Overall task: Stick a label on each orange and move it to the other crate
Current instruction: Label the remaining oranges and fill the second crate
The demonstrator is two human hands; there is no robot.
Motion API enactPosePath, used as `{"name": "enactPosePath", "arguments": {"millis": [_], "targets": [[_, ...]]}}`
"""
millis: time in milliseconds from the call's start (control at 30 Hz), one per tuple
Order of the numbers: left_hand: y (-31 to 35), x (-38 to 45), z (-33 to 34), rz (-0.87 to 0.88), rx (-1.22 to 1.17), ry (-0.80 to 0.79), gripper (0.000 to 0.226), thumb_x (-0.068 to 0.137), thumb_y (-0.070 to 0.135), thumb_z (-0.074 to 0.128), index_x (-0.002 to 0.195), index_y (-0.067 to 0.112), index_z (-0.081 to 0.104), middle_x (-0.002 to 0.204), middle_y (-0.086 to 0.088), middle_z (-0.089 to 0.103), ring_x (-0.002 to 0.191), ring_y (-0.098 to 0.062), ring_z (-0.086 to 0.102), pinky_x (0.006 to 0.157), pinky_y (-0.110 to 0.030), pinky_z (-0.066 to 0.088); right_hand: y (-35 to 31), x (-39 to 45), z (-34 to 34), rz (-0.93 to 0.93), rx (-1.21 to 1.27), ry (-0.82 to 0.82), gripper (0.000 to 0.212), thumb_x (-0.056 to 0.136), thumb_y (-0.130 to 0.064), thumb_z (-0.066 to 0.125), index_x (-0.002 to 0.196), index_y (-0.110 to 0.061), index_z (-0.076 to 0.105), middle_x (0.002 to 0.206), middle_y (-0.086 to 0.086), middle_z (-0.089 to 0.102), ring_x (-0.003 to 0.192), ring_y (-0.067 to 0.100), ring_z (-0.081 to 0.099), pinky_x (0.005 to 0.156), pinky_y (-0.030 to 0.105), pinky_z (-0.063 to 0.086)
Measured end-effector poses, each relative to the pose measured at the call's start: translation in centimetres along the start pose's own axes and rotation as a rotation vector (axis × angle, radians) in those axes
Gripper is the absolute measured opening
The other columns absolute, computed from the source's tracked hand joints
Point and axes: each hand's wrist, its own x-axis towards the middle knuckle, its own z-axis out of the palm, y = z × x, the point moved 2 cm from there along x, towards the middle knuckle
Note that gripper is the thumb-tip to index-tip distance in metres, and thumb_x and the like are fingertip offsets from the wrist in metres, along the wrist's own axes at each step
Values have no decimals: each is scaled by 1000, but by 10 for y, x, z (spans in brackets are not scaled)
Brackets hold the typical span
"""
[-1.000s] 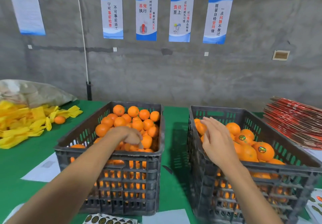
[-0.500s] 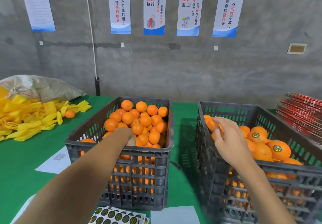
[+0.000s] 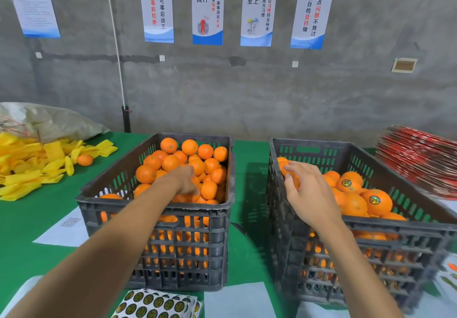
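Reaching into both crates

Left crate [image 3: 158,208]: my left hand [image 3: 185,180] sits down among unlabelled oranges [image 3: 170,163], fingers buried, grip impossible to tell. Right crate [image 3: 371,233]: my right hand [image 3: 311,194] hovers above labelled oranges [image 3: 377,202], fingers loose, holding nothing. Label sheet [image 3: 155,304] lies near me.

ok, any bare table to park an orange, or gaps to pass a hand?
Bare green strip between the left crate and right crate; open green between the yellow wrappers and the left crate. Near edge is crowded: label sheet, white paper.
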Motion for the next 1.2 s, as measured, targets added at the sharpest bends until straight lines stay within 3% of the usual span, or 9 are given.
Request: {"name": "enactPosePath", "arguments": {"millis": [67,133,367,533,667,767,867,1000,1200], "targets": [[15,-17,-19,141,-185,409,64,87,41,80,138,15,53,133,-11,62,119,-31,60,90,-41,51,-2,-1,-2,-15,3,22,31,101,-21,53,127,-13,68,132,2,66,128,19,51,108,37,44],[32,-42,-28,248,-400,668,65,87,47,79,140,19,55,135,-8,63,123,-29,58,97,-41,50,-7,-3,-4,-52,39,64,29,102,-19,54,126,-13,68,128,1,68,124,19,55,104,36,46],[97,-149,22,731,-700,895,59,85,37,84,137,20,61,136,6,60,125,-9,58,96,-34,55,-46,-52,-9,-188,517,190,32,105,-24,56,135,-14,61,128,-4,66,114,7,65,98,21,49],[107,-184,96,841,-484,829,56,90,34,73,141,17,58,147,1,54,133,-19,54,109,-33,47,-32,-114,18,0,685,138,38,103,-42,53,136,-25,61,127,-13,67,112,5,67,88,18,54],[103,-186,166,684,-622,524,63,90,38,76,146,28,49,148,13,46,132,-8,49,105,-25,47,2,-168,52,176,666,-77,45,102,-56,50,137,-31,61,122,-13,70,105,6,69,85,24,56],[98,-175,217,576,-637,311,65,92,44,75,148,28,46,146,14,41,128,-4,47,105,-27,46,30,-197,70,236,572,-293,36,106,-41,49,135,-27,63,119,-16,71,105,3,67,89,32,56],[91,-164,257,560,-501,154,64,95,48,69,148,26,42,147,11,36,133,-14,45,106,-33,43,55,-218,81,191,456,-458,25,104,-26,57,126,-25,70,119,-16,71,110,2,64,95,38,53],[88,-153,283,541,-441,164,63,99,43,65,151,20,37,151,5,32,137,-18,40,109,-33,40,67,-243,93,183,478,-583,24,91,-41,74,112,-31,77,123,-26,65,118,1,58,100,30,51],[89,-141,296,479,-504,191,68,100,29,67,155,19,29,155,2,26,137,-21,40,110,-36,42,65,-249,106,45,246,-516,45,88,-61,67,118,-29,75,124,-26,60,113,0,51,99,27,44]]}}
